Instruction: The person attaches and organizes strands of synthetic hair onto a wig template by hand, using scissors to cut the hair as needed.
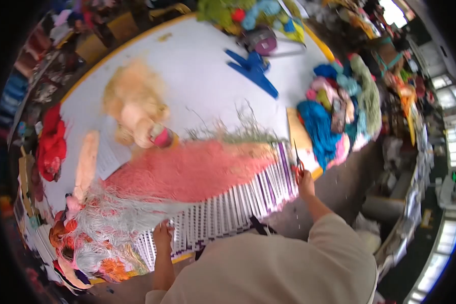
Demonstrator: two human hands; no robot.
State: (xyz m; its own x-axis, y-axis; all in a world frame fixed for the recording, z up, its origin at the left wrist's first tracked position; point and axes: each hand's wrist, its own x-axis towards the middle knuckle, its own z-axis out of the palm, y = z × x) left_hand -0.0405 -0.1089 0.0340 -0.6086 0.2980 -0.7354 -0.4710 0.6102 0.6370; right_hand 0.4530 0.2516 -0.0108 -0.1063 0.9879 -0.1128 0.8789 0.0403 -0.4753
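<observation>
In my right hand (305, 183), closed around the handles, is a pair of scissors (298, 164) with orange-red grips and dark blades pointing away from me. It is at the right end of a long row of narrow white-and-dark striped strips (218, 215) with purple edging. My left hand (163, 236) rests at the near left part of the strips, its fingers drawn together; what they hold, if anything, is too small to make out. Beyond the strips lies a wide coral-red spread of threads (187, 169). Silvery grey threads (121, 213) lie to the left of it.
A person's arm with a pink-and-purple object (162, 137) reaches over the white table (197, 66). A blue plastic clamp-like piece (253, 71) and a purple tape reel (262, 41) lie farther back. Coloured yarn hanks (319, 121) pile up right; a red bundle (51, 144) lies left.
</observation>
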